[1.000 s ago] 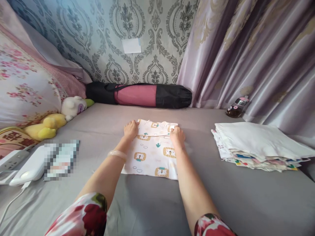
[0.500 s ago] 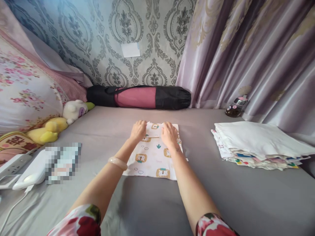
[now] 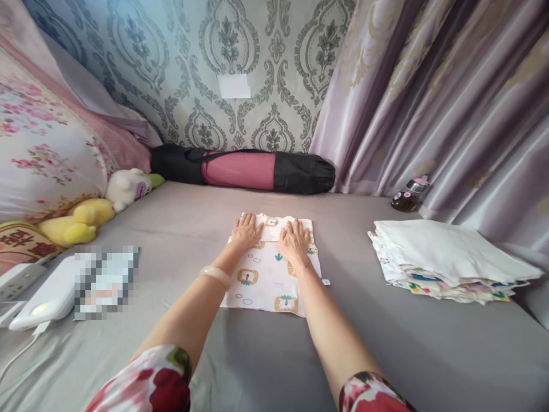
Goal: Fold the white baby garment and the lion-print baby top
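A white cloth garment (image 3: 266,280) printed with lion faces lies flat on the grey bed sheet, its far part folded over toward me. My left hand (image 3: 247,230) rests on the far left corner of the fold, palm down with fingers spread. Flat on the far right part of the fold is my right hand (image 3: 295,237), fingers also apart. Both hands touch the cloth and grip nothing. A small white tag sticks out at the garment's right edge. Parts of the print are hidden under my hands and right forearm.
To the right lies a stack of folded clothes (image 3: 454,252), with a dark bottle (image 3: 409,194) behind it. A black and pink rolled bag (image 3: 240,170) lies along the wall. At left are plush toys (image 3: 81,220), a white charging device (image 3: 54,292) and a power strip (image 3: 19,280).
My fingers, curled at the garment's folded part before, are now spread flat on it. The view has shifted slightly.
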Motion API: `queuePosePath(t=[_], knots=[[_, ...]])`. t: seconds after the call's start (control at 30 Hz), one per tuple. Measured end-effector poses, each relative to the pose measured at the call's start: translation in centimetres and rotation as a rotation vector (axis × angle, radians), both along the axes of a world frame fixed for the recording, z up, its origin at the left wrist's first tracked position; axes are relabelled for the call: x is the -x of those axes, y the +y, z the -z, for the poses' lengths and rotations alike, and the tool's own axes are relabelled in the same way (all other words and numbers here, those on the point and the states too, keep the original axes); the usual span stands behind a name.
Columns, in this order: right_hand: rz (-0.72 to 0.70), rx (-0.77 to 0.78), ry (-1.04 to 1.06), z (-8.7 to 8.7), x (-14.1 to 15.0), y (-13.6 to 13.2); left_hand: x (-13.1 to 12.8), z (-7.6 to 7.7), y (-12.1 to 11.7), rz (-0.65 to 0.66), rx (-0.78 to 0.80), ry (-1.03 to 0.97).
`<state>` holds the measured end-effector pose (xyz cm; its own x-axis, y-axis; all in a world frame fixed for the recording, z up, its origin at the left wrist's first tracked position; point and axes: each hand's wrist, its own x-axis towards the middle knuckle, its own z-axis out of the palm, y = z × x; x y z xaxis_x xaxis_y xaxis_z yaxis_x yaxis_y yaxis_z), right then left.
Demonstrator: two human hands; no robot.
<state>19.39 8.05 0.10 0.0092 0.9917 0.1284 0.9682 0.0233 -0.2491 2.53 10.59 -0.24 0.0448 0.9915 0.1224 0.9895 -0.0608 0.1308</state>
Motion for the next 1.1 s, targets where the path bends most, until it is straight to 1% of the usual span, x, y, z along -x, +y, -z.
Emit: queuePosePath(t=[0.07, 0.13, 0.23, 0.33, 0.43, 0.5, 0.67, 0.83, 0.97, 1.03, 1.1], knots=[[0.075, -0.001, -0.012, 0.1, 0.1, 0.1, 0.4, -0.2, 0.2, 0.011, 0.023, -0.012], [0.09, 0.007, -0.034, 0.0, -0.1, 0.2, 0.7, -0.3, 0.3, 0.025, 0.032, -0.013], [0.015, 0.016, -0.069, -0.6, -1.1, 0.4, 1.2, -0.4, 0.3, 0.051, 0.066, -0.01], [-0.09, -0.03, -0.109, -1.0, -2.8, 0.6, 1.9, -0.5, 0.1, 0.103, 0.08, -0.008], [-0.16, -0.087, -0.153, -0.7, -4.3, 0.8, 2.2, -0.5, 0.0, 0.13, 0.067, -0.011], [-0.173, -0.067, -0.153, -0.4, -4.7, 0.9, 2.2, -0.4, 0.0, 0.124, 0.065, -0.011], [-0.169, 0.076, -0.111, -0.3, -4.7, 1.3, 2.2, -0.1, 0.1, 0.087, 0.054, -0.012], [-0.168, 0.091, -0.1, -0.3, -4.7, 1.5, 2.5, 0.3, 0.3, 0.101, 0.055, -0.009], [-0.16, 0.087, -0.095, 0.0, -4.6, 1.5, 2.3, 0.1, 0.2, 0.099, 0.072, 0.008], [-0.159, 0.078, -0.085, -0.2, -4.6, 1.6, 2.1, -0.2, -0.1, 0.084, 0.022, 0.04], [-0.171, 0.1, -0.066, -0.7, -4.8, 1.6, 1.9, -0.4, -0.6, 0.076, -0.071, 0.084]])
